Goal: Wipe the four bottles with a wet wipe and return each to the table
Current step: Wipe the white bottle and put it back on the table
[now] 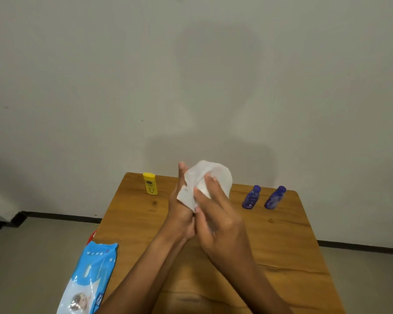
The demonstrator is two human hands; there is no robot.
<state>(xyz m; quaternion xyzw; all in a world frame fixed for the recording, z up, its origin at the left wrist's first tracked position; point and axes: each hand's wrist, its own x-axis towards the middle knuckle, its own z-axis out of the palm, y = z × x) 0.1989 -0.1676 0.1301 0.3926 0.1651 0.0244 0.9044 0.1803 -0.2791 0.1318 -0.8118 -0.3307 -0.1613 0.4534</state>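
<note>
Both my hands are raised above the middle of the wooden table (281,245), holding a white wet wipe (216,177) between them. My left hand (182,214) is behind and under the wipe with a finger pointing up. My right hand (216,220) grips the wipe from the front, fingers curled over it. The wipe bulges as if wrapped round something, which is hidden. A yellow bottle (150,184) stands at the table's far left. Two purple bottles (251,197) (275,197) stand side by side at the far right.
A blue and white pack of wet wipes (89,279) lies over the table's left front edge, with something red (92,236) behind it. A plain wall is just beyond the table's far edge, and grey floor lies on both sides.
</note>
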